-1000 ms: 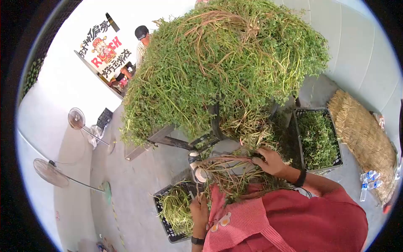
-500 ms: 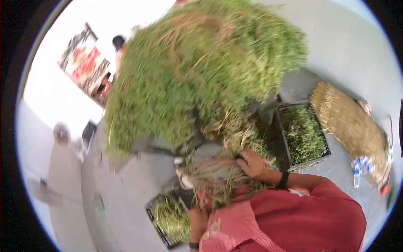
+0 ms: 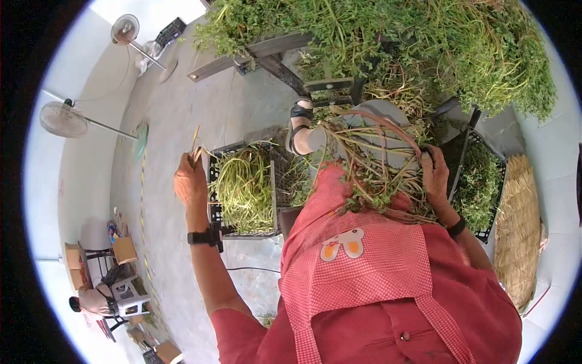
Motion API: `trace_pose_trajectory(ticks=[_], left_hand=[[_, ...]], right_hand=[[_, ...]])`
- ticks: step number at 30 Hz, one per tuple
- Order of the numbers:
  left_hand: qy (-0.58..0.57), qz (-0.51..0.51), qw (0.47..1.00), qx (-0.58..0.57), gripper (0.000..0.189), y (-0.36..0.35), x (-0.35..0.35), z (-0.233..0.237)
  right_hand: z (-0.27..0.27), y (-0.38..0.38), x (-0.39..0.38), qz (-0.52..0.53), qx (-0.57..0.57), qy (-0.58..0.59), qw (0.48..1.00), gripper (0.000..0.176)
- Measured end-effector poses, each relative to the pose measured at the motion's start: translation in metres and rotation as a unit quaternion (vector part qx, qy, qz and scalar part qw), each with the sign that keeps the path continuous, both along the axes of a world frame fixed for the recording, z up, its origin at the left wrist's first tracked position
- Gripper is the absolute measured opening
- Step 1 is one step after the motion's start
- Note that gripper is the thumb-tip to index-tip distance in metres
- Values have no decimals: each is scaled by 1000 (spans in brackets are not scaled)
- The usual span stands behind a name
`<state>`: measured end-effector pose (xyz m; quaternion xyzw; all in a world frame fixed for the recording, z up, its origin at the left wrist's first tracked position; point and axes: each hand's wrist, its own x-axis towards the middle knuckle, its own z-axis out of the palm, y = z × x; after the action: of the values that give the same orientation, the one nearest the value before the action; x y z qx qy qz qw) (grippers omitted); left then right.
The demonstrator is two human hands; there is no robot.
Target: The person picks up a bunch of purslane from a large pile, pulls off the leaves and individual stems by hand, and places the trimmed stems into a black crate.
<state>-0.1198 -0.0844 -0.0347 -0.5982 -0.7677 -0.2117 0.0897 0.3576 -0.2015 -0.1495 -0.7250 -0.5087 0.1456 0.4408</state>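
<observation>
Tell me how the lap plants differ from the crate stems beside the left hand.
Colour: the lap plants mix reddish brown and green; the crate stems are pale yellow-green.
Leaves: the lap plants carry leafy tips; the crate stems look mostly bare.
Place: the right hand holds the lap plants, while the crate stems lie in a black crate.
Both are loose, tangled heaps.

My left arm [image 3: 211, 270] stretches nearly straight toward the far left, my left hand [image 3: 190, 180] raised, its thumb and fingers pinched together. On the right, my forearm [image 3: 476, 246] angles away, and my right hand [image 3: 436, 179] curls its fingers leftward.
</observation>
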Motion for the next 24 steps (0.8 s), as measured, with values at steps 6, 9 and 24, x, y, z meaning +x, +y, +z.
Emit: trace_pose_trajectory(ticks=[6, 9, 24], left_hand=[[46, 5, 998, -31, 32, 14, -41, -27], [32, 22, 997, -59, 38, 25, -69, -49], [-54, -256, 948, 183, 26, 15, 3, 30]], right_hand=[[14, -1, -5, 34, 38, 0, 999, 40], [9, 2, -3, 15, 26, -18, 999, 39], [13, -1, -1, 45, 45, -32, 997, 25]])
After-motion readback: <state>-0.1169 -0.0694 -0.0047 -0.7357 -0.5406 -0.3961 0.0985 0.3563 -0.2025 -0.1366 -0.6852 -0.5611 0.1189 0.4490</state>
